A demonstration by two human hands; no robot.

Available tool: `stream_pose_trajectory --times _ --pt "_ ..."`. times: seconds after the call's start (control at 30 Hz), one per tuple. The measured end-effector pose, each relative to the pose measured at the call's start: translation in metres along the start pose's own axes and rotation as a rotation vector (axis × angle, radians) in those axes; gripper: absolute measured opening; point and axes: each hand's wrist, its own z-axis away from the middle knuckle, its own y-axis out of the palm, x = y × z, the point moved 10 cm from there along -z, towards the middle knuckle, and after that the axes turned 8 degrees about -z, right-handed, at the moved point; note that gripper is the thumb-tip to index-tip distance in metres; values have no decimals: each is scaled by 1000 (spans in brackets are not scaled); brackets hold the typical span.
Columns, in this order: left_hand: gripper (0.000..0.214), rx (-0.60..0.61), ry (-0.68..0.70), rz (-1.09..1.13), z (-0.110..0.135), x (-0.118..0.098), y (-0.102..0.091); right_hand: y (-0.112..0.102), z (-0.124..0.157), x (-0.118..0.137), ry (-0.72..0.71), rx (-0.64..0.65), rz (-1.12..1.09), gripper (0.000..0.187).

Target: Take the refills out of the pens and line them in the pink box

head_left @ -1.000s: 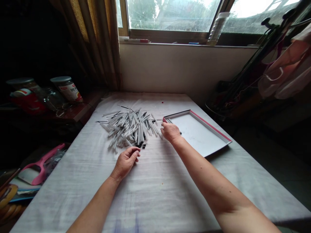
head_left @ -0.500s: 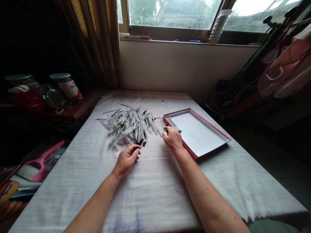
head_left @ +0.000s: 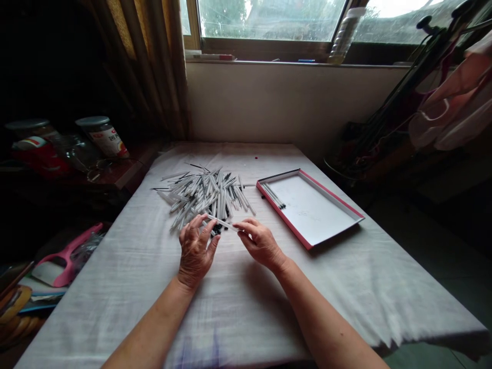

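Observation:
A clear pen barrel point(head_left: 223, 222) is pinched in the fingertips of my right hand point(head_left: 261, 242), tilted across the gap between my hands. Its far end reaches the fingers of my left hand point(head_left: 196, 251), whose thumb and fingers stand apart; whether they touch the barrel is hard to tell. Just beyond my left hand lies a loose pile of pen parts point(head_left: 207, 192), with clear barrels, dark thin refills and small black pieces. To the right stands a shallow red-edged box lid point(head_left: 292, 228), white inside, with several pens point(head_left: 273, 196) lined along its left side.
A pale cloth covers the table point(head_left: 238, 307). At left, jars point(head_left: 102, 136) stand on a dark side table, with pink-handled scissors or a similar tool point(head_left: 67, 261) lower down. A window sill point(head_left: 261, 62) runs behind, and hanging cloth point(head_left: 453, 113) is at right.
My right hand has moved left from the box lid's edge, bringing the barrel to the middle. My left hand has opened its fingers and turned palm down near the pile.

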Motion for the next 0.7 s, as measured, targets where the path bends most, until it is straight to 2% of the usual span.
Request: stream_pose_trajectory --times 0.17,0.27,0.33,0.43,0.53,0.6,0.7 --pt "22 -3 -6 -45 -4 0 -5 9 -4 7 -24 66 -71 25" --pt "20 65 16 5 -2 3 2 13 -14 7 -27 80 -111 22" --pt "24 107 -19 44 0 14 9 13 -26 -1 30 63 -118 22" --pt "30 105 -236 94 5 50 14 15 -49 -19 172 18 -43 23" --pt "33 101 -511 188 15 88 20 29 -75 -25 244 52 138 23" --pt "34 115 -623 267 19 103 25 46 -91 -25 272 105 266 25" --pt "35 132 -698 350 21 110 31 67 -109 -26 314 166 425 32"
